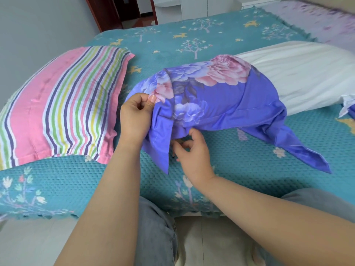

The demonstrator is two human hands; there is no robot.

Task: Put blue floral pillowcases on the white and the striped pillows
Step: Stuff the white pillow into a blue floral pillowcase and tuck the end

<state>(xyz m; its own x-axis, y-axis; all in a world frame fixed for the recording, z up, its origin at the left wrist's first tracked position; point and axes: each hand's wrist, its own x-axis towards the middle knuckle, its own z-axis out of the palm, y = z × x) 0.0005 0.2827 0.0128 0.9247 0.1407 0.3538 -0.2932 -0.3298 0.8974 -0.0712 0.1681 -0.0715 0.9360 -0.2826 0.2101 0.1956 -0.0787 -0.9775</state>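
A blue floral pillowcase point(221, 96) covers the near end of the white pillow point(299, 73), which lies across the bed to the right with its far part bare. My left hand point(136, 118) pinches the case's closed end at the left. My right hand point(192, 150) is just below the case's lower edge, fingers curled and apart, thumb touching the fabric; whether it grips is unclear. The striped pillow point(63, 104) lies bare at the left. A bit of another blue cloth point(350, 112) shows at the right edge.
The bed carries a teal bedspread point(249, 160) with trees and deer. My knees in grey trousers point(153, 227) press against its near edge. A lilac blanket point(317, 22) lies at the far right. A doorway point(123, 12) stands behind the bed.
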